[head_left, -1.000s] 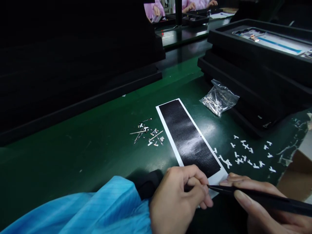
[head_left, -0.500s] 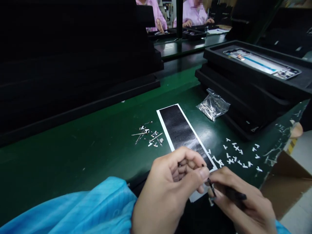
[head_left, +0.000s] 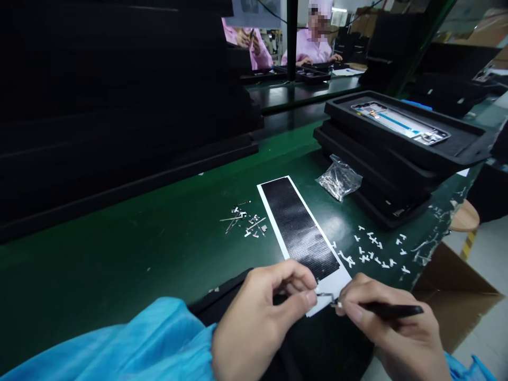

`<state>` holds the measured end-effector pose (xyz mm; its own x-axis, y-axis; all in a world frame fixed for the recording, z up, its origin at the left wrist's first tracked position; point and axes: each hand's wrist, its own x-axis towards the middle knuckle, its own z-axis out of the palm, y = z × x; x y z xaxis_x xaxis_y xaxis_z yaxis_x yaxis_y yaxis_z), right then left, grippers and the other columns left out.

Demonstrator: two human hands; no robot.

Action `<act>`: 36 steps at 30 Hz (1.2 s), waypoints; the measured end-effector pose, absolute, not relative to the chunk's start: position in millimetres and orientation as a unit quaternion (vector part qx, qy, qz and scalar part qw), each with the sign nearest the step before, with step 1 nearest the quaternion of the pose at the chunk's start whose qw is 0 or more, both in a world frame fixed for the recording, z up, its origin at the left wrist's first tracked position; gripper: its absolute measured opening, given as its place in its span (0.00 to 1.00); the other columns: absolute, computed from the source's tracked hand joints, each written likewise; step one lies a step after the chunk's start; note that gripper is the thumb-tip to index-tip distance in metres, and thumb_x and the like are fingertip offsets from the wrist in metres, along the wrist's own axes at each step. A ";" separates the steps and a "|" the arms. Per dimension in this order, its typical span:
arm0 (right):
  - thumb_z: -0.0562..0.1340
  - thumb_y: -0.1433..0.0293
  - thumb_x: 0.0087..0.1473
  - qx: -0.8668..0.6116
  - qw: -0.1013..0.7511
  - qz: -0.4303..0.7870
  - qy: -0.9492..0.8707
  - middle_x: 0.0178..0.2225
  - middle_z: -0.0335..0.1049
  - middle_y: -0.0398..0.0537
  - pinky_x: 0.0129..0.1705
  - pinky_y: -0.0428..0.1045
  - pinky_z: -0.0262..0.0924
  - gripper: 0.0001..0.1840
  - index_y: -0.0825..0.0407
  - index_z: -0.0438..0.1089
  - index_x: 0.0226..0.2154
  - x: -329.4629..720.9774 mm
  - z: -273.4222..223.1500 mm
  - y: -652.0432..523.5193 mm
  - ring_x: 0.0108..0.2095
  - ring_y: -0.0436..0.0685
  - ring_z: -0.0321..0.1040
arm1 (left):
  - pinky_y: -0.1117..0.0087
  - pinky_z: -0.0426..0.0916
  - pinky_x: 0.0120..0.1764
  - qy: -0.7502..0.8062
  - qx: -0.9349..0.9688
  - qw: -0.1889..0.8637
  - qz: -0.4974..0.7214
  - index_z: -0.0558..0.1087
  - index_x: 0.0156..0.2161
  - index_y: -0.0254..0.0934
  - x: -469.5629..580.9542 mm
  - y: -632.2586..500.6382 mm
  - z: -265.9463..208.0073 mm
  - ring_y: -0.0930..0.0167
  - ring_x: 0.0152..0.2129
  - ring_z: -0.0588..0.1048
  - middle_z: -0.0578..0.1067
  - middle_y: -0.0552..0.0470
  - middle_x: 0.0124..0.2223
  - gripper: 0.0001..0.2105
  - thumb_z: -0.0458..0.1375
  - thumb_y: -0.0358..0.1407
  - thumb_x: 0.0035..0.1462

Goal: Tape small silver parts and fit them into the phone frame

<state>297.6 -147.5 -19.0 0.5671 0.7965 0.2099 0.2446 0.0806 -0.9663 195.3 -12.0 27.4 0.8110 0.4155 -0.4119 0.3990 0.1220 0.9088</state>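
Note:
My left hand (head_left: 264, 312) is closed in a pinch on one end of a small, thin flex cable (head_left: 326, 295). Facing it, my right hand (head_left: 391, 323) grips black tweezers (head_left: 392, 311), whose tips are mostly hidden by the fingers at the cable's other end. Both hands are just over the near end of a white-backed sheet (head_left: 335, 280) covered with rows of black strips (head_left: 297, 225). To the left of the sheet lies a loose pile of small flex cables (head_left: 248, 219).
White T-shaped scraps (head_left: 373, 251) are scattered on the green table (head_left: 178, 238) at right. Behind them sit a clear bag of small metal parts (head_left: 339, 180) and stacked black trays (head_left: 381, 159), the top one holding a phone frame (head_left: 400, 124). Co-workers in pink (head_left: 313, 45) sit beyond.
My hands have drawn slightly apart, so the thin cable now shows stretched between them. The tweezers have turned closer to level. My view has tilted up a little.

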 end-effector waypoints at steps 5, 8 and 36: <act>0.56 0.75 0.52 -0.635 0.566 0.223 -0.476 0.19 0.62 0.40 0.23 0.45 0.51 0.11 0.52 0.65 0.21 301.6 -19.8 -146.9 0.21 0.47 0.58 | 0.72 0.59 0.30 0.298 0.668 0.676 -0.089 0.72 0.25 0.32 201.6 -14.8 33.5 0.73 0.21 0.65 0.67 0.55 0.20 0.06 0.55 0.32 0.45; 0.57 0.74 0.52 -0.622 0.573 0.247 -0.473 0.19 0.61 0.40 0.23 0.44 0.51 0.10 0.52 0.64 0.21 303.1 -20.1 -144.5 0.21 0.47 0.58 | 0.72 0.59 0.30 0.301 0.671 0.673 -0.078 0.72 0.29 0.30 201.5 -15.3 32.6 0.72 0.24 0.64 0.67 0.54 0.23 0.07 0.57 0.34 0.44; 0.55 0.76 0.55 -0.699 0.419 0.088 -0.573 0.24 0.65 0.43 0.26 0.40 0.61 0.04 0.54 0.65 0.33 287.6 -36.4 -166.1 0.24 0.48 0.66 | 0.69 0.66 0.33 0.025 0.954 0.294 0.058 0.66 0.33 0.31 187.3 -28.6 -4.7 0.68 0.31 0.68 0.70 0.44 0.37 0.13 0.41 0.24 0.61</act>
<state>287.6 -166.1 -36.4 0.3278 0.8746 0.3573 0.7276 0.0076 -0.6859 187.3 -28.6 -4.7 0.9919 0.0829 0.0962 0.0143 -0.8256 0.5641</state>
